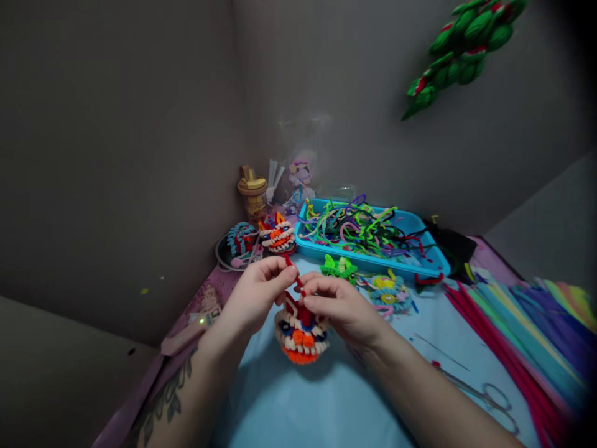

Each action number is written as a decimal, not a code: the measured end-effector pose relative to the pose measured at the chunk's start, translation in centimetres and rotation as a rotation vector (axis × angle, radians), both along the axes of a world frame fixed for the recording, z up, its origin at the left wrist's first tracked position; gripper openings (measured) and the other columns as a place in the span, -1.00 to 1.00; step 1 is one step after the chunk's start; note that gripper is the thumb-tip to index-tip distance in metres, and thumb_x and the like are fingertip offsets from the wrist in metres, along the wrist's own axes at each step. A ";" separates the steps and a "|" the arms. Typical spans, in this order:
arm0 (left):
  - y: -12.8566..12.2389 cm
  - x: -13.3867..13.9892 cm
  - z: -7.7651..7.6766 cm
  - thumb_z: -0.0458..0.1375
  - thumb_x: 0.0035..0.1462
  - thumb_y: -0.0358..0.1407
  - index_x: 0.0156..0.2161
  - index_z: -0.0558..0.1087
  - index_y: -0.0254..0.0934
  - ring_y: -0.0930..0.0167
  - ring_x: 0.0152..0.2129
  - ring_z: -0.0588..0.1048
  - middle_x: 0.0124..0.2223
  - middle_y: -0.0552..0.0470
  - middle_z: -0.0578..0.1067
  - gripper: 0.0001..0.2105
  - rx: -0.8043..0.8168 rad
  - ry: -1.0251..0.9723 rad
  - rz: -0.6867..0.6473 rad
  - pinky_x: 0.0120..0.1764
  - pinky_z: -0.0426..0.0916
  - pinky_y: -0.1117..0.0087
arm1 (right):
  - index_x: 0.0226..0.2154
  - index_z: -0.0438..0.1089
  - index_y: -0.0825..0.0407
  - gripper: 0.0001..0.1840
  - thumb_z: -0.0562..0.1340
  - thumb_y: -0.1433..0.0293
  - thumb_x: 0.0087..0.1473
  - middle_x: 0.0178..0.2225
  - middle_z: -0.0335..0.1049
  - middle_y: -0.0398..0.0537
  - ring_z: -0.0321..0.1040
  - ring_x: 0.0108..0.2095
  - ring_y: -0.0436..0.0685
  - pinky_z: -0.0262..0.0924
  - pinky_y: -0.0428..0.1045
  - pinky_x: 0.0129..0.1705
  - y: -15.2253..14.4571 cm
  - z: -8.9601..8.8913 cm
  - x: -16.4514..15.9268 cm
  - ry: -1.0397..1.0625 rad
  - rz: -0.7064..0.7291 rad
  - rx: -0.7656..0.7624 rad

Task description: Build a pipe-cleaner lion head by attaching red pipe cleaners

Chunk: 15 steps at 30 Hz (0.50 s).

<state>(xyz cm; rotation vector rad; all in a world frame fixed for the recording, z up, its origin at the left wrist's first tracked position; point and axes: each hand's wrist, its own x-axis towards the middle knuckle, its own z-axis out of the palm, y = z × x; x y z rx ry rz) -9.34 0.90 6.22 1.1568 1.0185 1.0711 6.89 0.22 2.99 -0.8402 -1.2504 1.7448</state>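
Note:
My left hand point(263, 289) and my right hand point(338, 305) meet in front of me, each pinching a short red pipe cleaner point(298, 282) between thumb and fingers. Just below them is a lion-head figure point(302, 339) made of fuzzy pipe cleaners, with cream rows, orange nose and mouth, blue eyes and red on top. Whether the red piece joins the figure's top is hard to tell. A similar lion head point(278, 233) sits further back, left of the blue tray. Behind my right hand lies a green pipe-cleaner figure point(339, 267).
A blue tray point(373, 258) holds tangled pipe cleaners. Bundled coloured pipe cleaners point(527, 330), scissors point(485, 395) and a blue-yellow flower piece point(389, 294) lie right. At left are a pink glue gun point(186, 333) and a lidded cup point(253, 194). Green braids point(466, 53) hang above.

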 end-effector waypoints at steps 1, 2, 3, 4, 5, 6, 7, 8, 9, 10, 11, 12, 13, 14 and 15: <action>0.0 0.0 0.0 0.27 -0.03 -0.17 -0.56 0.32 -0.31 0.62 -0.72 0.12 -0.63 0.22 0.21 -0.71 -0.006 -0.008 -0.002 -0.62 0.00 0.55 | -0.58 0.40 0.10 -0.75 0.39 0.27 -0.16 -0.33 0.29 -0.12 0.20 -0.52 -0.08 0.05 -0.17 -0.59 0.0 -0.1 0.0 0.006 0.006 0.002; 0.0 0.0 0.0 0.27 -0.03 -0.17 -0.56 0.32 -0.31 0.62 -0.72 0.13 -0.63 0.21 0.22 -0.71 -0.012 -0.017 -0.005 -0.62 0.00 0.55 | -0.57 0.40 0.09 -0.75 0.38 0.27 -0.15 -0.36 0.30 -0.13 0.20 -0.53 -0.08 0.05 -0.17 -0.59 0.0 -0.1 0.0 0.014 0.014 0.006; 0.0 0.0 0.0 0.27 -0.03 -0.17 -0.56 0.32 -0.31 0.62 -0.72 0.13 -0.64 0.21 0.23 -0.70 -0.018 -0.023 -0.011 -0.63 0.00 0.54 | -0.57 0.40 0.09 -0.76 0.38 0.27 -0.13 -0.39 0.30 -0.13 0.20 -0.53 -0.07 0.05 -0.17 -0.59 0.0 -0.2 0.0 0.024 0.024 0.014; -0.1 0.1 0.1 0.28 -0.04 -0.16 -0.56 0.32 -0.31 0.62 -0.73 0.13 -0.64 0.21 0.23 -0.70 -0.021 -0.031 -0.014 -0.63 0.00 0.54 | -0.57 0.40 0.09 -0.77 0.37 0.28 -0.12 -0.41 0.31 -0.13 0.20 -0.53 -0.06 0.05 -0.17 -0.59 0.0 -0.3 0.0 0.034 0.033 0.019; -0.1 0.1 0.1 0.28 -0.04 -0.16 -0.56 0.33 -0.31 0.62 -0.73 0.13 -0.65 0.21 0.24 -0.70 -0.024 -0.037 -0.019 -0.63 0.00 0.54 | -0.56 0.40 0.09 -0.78 0.36 0.29 -0.10 -0.43 0.31 -0.13 0.20 -0.52 -0.06 0.05 -0.17 -0.59 0.0 -0.4 0.0 0.042 0.041 0.020; -0.1 0.1 0.1 0.28 -0.04 -0.16 -0.56 0.33 -0.32 0.62 -0.74 0.13 -0.65 0.21 0.24 -0.70 -0.026 -0.044 -0.022 -0.63 -0.01 0.54 | -0.55 0.40 0.09 -0.78 0.36 0.29 -0.10 -0.43 0.32 -0.13 0.21 -0.52 -0.06 0.04 -0.17 -0.59 0.0 -0.5 0.0 0.048 0.048 0.016; -0.1 0.1 0.2 0.28 -0.04 -0.16 -0.56 0.33 -0.32 0.62 -0.74 0.13 -0.66 0.22 0.23 -0.70 -0.029 -0.049 -0.024 -0.63 -0.01 0.55 | -0.54 0.40 0.09 -0.78 0.36 0.29 -0.10 -0.43 0.33 -0.13 0.22 -0.52 -0.06 0.04 -0.18 -0.59 0.0 -0.5 0.0 0.053 0.053 0.008; -0.1 0.1 0.2 0.28 -0.04 -0.17 -0.56 0.33 -0.32 0.62 -0.74 0.13 -0.66 0.22 0.23 -0.70 -0.031 -0.055 -0.023 -0.63 -0.01 0.55 | -0.54 0.40 0.09 -0.78 0.37 0.29 -0.10 -0.43 0.33 -0.12 0.22 -0.53 -0.06 0.03 -0.18 -0.60 0.0 -0.5 0.0 0.055 0.057 0.001; -0.1 0.1 0.2 0.28 -0.03 -0.17 -0.56 0.33 -0.32 0.63 -0.74 0.13 -0.66 0.22 0.23 -0.71 -0.034 -0.058 -0.023 -0.63 0.00 0.55 | -0.54 0.40 0.10 -0.77 0.37 0.28 -0.11 -0.43 0.34 -0.12 0.21 -0.54 -0.07 0.02 -0.18 -0.61 0.0 -0.5 0.1 0.054 0.059 -0.005; -0.1 0.1 0.2 0.28 -0.03 -0.17 -0.56 0.33 -0.32 0.63 -0.74 0.13 -0.66 0.22 0.23 -0.71 -0.035 -0.060 -0.023 -0.63 0.00 0.55 | -0.54 0.40 0.10 -0.76 0.37 0.28 -0.11 -0.44 0.34 -0.12 0.20 -0.55 -0.07 0.01 -0.19 -0.62 0.0 -0.5 0.1 0.053 0.060 -0.007; -0.1 0.1 0.2 0.27 -0.03 -0.18 -0.56 0.33 -0.32 0.63 -0.74 0.13 -0.66 0.22 0.24 -0.71 -0.032 -0.060 -0.023 -0.63 0.00 0.55 | -0.55 0.40 0.10 -0.76 0.38 0.27 -0.12 -0.45 0.34 -0.13 0.19 -0.56 -0.08 0.00 -0.19 -0.63 0.0 -0.5 0.1 0.053 0.061 -0.008; -0.1 0.0 0.2 0.27 -0.03 -0.18 -0.56 0.33 -0.32 0.63 -0.74 0.12 -0.65 0.22 0.24 -0.71 -0.023 -0.055 -0.021 -0.63 0.00 0.55 | -0.55 0.40 0.10 -0.75 0.38 0.27 -0.12 -0.46 0.34 -0.13 0.18 -0.57 -0.09 -0.01 -0.19 -0.64 0.0 -0.4 0.0 0.054 0.062 -0.010; -0.2 0.0 0.2 0.27 -0.02 -0.18 -0.55 0.33 -0.32 0.63 -0.74 0.12 -0.65 0.22 0.24 -0.71 -0.009 -0.042 -0.022 -0.63 0.00 0.55 | -0.55 0.39 0.10 -0.75 0.38 0.27 -0.12 -0.47 0.33 -0.14 0.17 -0.58 -0.10 -0.01 -0.20 -0.64 0.0 -0.4 0.0 0.058 0.062 -0.015; -0.2 0.0 0.2 0.26 -0.01 -0.19 -0.55 0.33 -0.32 0.62 -0.73 0.12 -0.65 0.22 0.24 -0.72 0.010 -0.022 -0.022 -0.63 0.00 0.55 | -0.55 0.39 0.10 -0.75 0.38 0.27 -0.12 -0.47 0.33 -0.15 0.17 -0.59 -0.10 -0.01 -0.20 -0.64 0.0 -0.3 0.0 0.065 0.062 -0.022; -0.3 -0.1 0.2 0.25 0.01 -0.19 -0.54 0.34 -0.32 0.62 -0.73 0.13 -0.64 0.22 0.23 -0.73 0.029 0.003 -0.022 -0.63 0.01 0.55 | -0.56 0.38 0.10 -0.74 0.38 0.27 -0.13 -0.47 0.32 -0.15 0.16 -0.60 -0.11 -0.01 -0.20 -0.65 -0.1 -0.3 0.0 0.072 0.062 -0.032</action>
